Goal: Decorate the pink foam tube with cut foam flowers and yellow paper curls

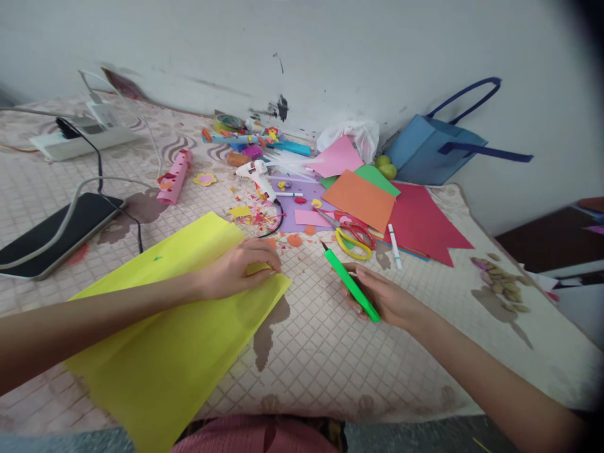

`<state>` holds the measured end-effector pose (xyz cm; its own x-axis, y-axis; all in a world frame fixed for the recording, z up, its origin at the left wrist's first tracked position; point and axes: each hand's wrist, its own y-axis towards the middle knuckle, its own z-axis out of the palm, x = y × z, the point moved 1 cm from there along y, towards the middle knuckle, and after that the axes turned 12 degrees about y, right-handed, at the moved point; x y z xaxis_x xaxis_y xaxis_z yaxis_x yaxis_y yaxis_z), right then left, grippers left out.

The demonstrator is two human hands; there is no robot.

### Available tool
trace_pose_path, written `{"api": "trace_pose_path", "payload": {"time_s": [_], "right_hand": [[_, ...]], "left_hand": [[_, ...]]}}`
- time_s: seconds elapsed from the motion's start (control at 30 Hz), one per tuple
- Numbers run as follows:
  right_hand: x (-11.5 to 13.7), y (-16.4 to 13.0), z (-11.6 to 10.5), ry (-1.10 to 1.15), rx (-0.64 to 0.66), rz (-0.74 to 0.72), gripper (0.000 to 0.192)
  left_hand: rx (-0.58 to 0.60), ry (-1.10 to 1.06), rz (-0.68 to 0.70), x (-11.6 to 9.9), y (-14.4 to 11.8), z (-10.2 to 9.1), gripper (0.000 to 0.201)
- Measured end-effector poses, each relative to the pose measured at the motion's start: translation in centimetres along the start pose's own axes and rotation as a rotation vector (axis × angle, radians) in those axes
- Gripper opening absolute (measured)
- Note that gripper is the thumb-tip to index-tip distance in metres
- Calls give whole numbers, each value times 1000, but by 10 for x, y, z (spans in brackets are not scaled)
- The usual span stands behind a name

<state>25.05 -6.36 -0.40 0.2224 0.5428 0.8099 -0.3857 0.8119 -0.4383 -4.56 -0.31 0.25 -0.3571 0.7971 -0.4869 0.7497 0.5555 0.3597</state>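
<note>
A large yellow paper sheet (165, 333) lies on the patterned cloth in front of me. My left hand (238, 267) rests on its far right corner, fingers curled and pressing the paper down. To the right, my right hand (384, 296) holds a green craft knife (352, 284) with its dark tip pointing away toward the scissors. The knife is off the yellow sheet, above the cloth.
Yellow and red scissors (353, 239), a white marker (394, 246), orange (361, 199), red (425, 226) and pink papers and paper scraps lie beyond. A white glue gun (257, 173), a blue bag (434, 151), a dark tablet (51, 236) with cables and a power strip (80, 141) surround them.
</note>
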Motion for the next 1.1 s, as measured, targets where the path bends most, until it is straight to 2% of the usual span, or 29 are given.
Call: {"api": "trace_pose_path", "payload": {"time_s": [0.2, 0.33, 0.43, 0.6, 0.8, 0.9, 1.1], "right_hand": [[-3, -3, -1, -434, -177, -172, 37], [-3, -4, -4, -688, -201, -297, 34], [-3, -5, -5, -857, -179, -380, 31], [3, -10, -3, -1183, -133, -444, 41], [11, -4, -9, -1527, -47, -577, 38], [13, 3, -12, -1615, -31, -638, 39], [18, 10, -10, -1652, 58, -652, 38]], "left_hand": [[12, 3, 1, -1, 0, 0, 18], [17, -2, 8, 0, 0, 1, 18], [22, -6, 21, 0, 1, 1, 18], [25, 20, 18, 0, 0, 2, 18], [79, 83, 22, 4, -6, 9, 16], [104, 98, 24, 4, -8, 11, 16], [51, 143, 46, 3, -6, 11, 15]]}}
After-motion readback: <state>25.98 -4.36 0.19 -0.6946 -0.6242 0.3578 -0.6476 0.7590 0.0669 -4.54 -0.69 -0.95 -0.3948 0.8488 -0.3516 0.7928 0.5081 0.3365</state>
